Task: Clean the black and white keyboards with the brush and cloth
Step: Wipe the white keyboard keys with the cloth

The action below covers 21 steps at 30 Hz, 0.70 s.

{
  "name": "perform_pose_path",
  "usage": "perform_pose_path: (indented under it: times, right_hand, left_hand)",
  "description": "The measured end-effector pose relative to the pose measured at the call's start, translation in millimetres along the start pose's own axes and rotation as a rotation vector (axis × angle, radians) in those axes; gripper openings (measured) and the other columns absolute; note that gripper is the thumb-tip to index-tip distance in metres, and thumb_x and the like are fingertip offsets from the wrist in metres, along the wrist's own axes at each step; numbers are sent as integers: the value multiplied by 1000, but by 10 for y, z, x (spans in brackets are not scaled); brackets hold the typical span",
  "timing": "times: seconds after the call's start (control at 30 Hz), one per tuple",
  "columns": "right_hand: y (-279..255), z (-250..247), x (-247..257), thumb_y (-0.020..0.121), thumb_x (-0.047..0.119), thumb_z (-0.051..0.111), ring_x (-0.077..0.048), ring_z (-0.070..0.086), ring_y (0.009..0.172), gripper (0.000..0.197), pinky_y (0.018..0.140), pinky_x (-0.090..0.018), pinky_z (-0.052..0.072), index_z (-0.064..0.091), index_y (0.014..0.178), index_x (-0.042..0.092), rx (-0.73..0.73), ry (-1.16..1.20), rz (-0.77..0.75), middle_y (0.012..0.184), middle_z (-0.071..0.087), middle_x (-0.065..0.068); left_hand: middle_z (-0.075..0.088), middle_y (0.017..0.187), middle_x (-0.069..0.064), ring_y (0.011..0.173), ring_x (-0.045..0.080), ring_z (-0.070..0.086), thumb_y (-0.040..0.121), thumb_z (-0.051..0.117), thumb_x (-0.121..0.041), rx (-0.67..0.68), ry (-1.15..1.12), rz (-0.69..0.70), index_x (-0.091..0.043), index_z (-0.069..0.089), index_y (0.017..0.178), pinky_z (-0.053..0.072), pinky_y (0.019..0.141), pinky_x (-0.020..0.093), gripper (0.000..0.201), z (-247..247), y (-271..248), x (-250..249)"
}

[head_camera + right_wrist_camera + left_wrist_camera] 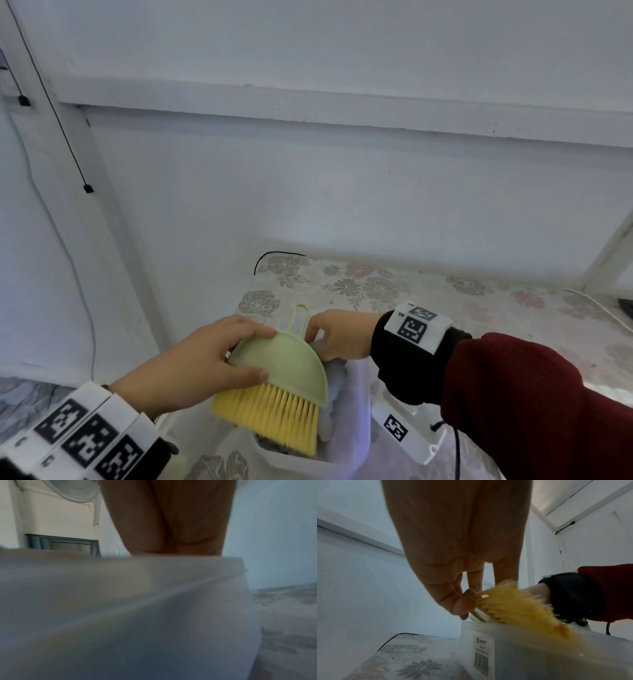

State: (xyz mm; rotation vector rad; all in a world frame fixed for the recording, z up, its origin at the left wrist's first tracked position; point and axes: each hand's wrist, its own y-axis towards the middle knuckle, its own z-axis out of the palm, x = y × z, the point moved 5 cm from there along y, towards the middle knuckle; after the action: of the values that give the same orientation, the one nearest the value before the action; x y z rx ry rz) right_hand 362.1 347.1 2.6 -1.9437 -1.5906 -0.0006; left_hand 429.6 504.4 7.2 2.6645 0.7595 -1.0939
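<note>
Head view: left hand grips the green brush over a translucent bin — likely lifting it out — while right hand pinches the bluish cloth inside. No keyboards visible.

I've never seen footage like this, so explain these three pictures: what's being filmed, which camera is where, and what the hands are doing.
No machine here: a person wears one camera on the head and one on each wrist. In the head view, the left hand holds a pale green plastic hand brush with yellow bristles over a translucent white plastic box standing on a floral tablecloth. The right hand reaches behind the brush to a bluish-grey cloth; its grip is hidden. The left wrist view shows the bristles up close; the right wrist view is mostly blurred box.
</note>
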Motion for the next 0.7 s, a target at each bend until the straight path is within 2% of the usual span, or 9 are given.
perform_pose_path:
  times: [0.07, 0.2, 0.23, 0.3, 0.37, 0.47, 0.53, 0.63, 0.7]
  right_hand:
    - [-5, 17, -10, 96, 18, 49, -19, 55, 71, 31, 59, -25, 49, 57, 124, 8, 4, 57, 11, 99, 59, -11]
    - [-31, 23, -20, 95, 12, 46, -22, 55, 84, 30, 65, -28, 47, 62, 118, 2, -38, 47, 13, 100, 62, -12]
    - [-40, -1, -17, 93, 9, 46, -26, 57, 88, 29, 69, -30, 48, 63, 115, -1, -62, 39, 8, 104, 64, -14]
    - [-59, -68, -24, 91, 1, 43, -35, 56, 107, 32, 86, -35, 47, 60, 117, -6, -120, -1, 22, 119, 60, -22]
    - [-80, -144, -48, 91, -4, 41, -33, 52, 116, 36, 92, -34, 43, 57, 123, -4, -187, -71, 52, 129, 53, -20]
    - [-155, -272, -76, 92, -7, 38, -32, 52, 110, 35, 84, -31, 41, 56, 121, -2, -311, -137, 79, 129, 44, -18]
    - [-242, -366, -109, 92, -8, 36, -31, 51, 99, 32, 84, -32, 41, 56, 117, -2, -390, -131, 88, 126, 40, -18]
    - [-386, -521, -205, 90, -9, 35, -26, 46, 85, 32, 78, -31, 40, 56, 113, -1, -512, -101, 120, 112, 39, -14]
    - [-471, -606, -268, 89, -11, 34, -30, 50, 88, 35, 80, -32, 42, 56, 113, -1, -556, -102, 141, 108, 39, -12]
  left_hand:
    - [49, 117, -25, 107, -14, 43, 79, 73, -32, 6, 4, 9, -43, 54, 118, 41, 83, 5, 45, 15, 14, 8]
    - [50, 113, -29, 106, -14, 44, 77, 75, -31, 31, -9, 3, -45, 55, 116, 42, 83, 6, 46, 47, 32, 19]
    - [49, 112, -32, 105, -14, 44, 75, 77, -34, 39, -15, 4, -46, 55, 114, 42, 82, 6, 47, 55, 35, 13]
    - [46, 110, -37, 104, -15, 44, 65, 75, -46, 49, -15, 12, -48, 55, 112, 41, 82, 5, 52, 72, 36, -8]
    - [48, 111, -33, 105, -16, 43, 65, 75, -45, 42, -7, 17, -47, 55, 115, 40, 82, 4, 53, 88, 48, -25]
    - [46, 118, -29, 107, -18, 39, 77, 76, -29, 27, 21, 27, -44, 52, 119, 38, 81, 2, 51, 109, 63, -54]
    - [45, 119, -28, 107, -18, 38, 77, 76, -27, 30, 50, 38, -44, 52, 119, 38, 81, 1, 51, 127, 74, -72]
    - [44, 118, -28, 109, -18, 37, 72, 74, -38, 50, 87, 58, -46, 51, 116, 36, 82, 1, 51, 162, 90, -109]
    - [42, 118, -30, 109, -19, 36, 62, 68, -51, 59, 108, 48, -50, 49, 113, 34, 83, 0, 55, 182, 93, -140]
